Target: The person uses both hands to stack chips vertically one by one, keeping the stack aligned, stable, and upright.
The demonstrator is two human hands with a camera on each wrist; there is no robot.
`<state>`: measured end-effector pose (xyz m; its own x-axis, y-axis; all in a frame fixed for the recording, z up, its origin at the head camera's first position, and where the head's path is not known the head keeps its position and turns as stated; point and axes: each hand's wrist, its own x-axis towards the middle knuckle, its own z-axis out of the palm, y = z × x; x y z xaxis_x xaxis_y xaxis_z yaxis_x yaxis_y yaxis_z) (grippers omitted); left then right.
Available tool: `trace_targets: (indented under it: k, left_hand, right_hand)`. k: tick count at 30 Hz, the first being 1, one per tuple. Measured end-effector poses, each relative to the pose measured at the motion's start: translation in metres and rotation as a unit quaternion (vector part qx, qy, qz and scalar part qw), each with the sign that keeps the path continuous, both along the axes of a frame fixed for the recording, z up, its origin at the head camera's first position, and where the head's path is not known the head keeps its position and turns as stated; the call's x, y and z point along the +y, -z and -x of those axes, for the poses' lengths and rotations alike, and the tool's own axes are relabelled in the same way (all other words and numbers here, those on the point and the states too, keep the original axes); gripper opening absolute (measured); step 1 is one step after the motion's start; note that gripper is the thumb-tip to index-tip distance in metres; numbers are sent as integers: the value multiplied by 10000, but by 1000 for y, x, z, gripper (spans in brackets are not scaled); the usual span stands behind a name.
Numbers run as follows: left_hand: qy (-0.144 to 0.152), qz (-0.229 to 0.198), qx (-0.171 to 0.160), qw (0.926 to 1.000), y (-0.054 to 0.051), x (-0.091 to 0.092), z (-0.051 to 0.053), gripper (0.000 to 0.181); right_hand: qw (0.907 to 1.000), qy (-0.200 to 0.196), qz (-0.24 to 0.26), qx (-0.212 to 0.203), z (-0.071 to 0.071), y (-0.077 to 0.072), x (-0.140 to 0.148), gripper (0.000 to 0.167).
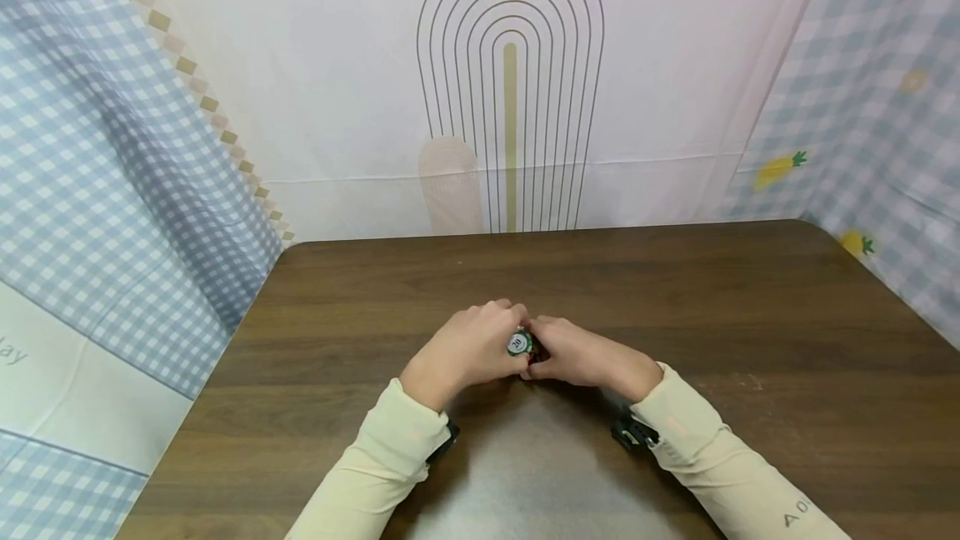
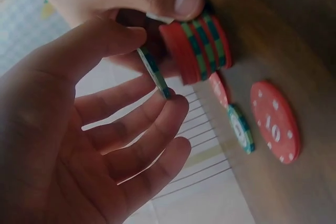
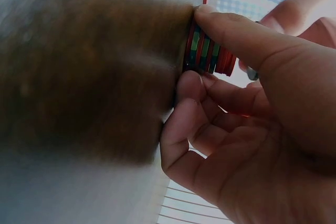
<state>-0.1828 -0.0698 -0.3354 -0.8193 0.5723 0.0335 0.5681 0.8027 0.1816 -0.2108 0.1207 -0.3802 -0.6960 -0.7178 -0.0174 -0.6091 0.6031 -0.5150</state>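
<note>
Between its thumb and fingers, my left hand [image 1: 480,346] pinches a green poker chip [image 1: 519,343] marked "20". In the left wrist view that chip [image 2: 152,71] is tilted, held just apart from a stack of red and green poker chips [image 2: 197,51]. My right hand [image 1: 583,352] grips this stack at its sides with thumb and fingers. From the right wrist view, the stack [image 3: 206,51] stands on the table, partly hidden by the thumb. Beyond the stack lie a red chip marked "10" [image 2: 275,123], a green chip [image 2: 241,128] and another red chip [image 2: 219,88].
A dark wood-grain table [image 1: 360,298] lies under both hands. Behind it hangs a white cloth [image 1: 337,82] with an arch print, and blue checked cloth [image 1: 112,148] hangs at the left. Dark wrist devices [image 1: 633,432] sit below both cuffs.
</note>
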Motion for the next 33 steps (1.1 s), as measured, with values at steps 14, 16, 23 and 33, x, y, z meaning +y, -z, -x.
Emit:
trace_targets:
  k: [14,16,23,33]
  left_hand:
    - [90,-56,177,9998,8,6,-1,41]
    - [95,-103,138,9998,8,5,-2,39]
    - [107,-225,-36,9997,7,2,-3,36]
    - [-26,-326,-324,9989,-8,-7,-1,38]
  right_hand:
    - [9997,-77,205,81,-1,2,0,36]
    - [9998,-79,195,36,-1,1,0,31]
    - [9999,-65,117,35,-1,0,-1,26]
    - [10000,32,-33,6,0,0,-1,34]
